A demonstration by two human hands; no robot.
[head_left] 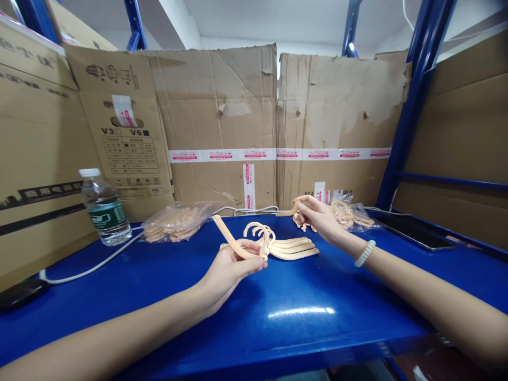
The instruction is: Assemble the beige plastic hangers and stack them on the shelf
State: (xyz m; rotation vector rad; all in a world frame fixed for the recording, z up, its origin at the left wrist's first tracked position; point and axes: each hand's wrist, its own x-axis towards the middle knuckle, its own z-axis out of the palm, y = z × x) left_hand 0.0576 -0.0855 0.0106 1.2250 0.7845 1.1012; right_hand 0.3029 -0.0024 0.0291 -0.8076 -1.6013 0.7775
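Observation:
My left hand [234, 264] is closed around the middle of a beige plastic hanger piece [228, 233] that tilts up to the left. Just right of it, a stack of beige hangers [291, 247] with curled hooks lies on the blue shelf surface [278, 317]. My right hand [317, 217], with a white bead bracelet on the wrist, pinches a small beige part [289, 211] above a loose heap of similar parts [304, 226].
A clear bag of beige parts [177, 221] lies at the back left, another bag [353, 214] at the back right. A water bottle [105, 206] stands left. A white cable [91, 267], a dark device [21, 292] and a tablet [413, 230] lie around. Cardboard walls surround the shelf.

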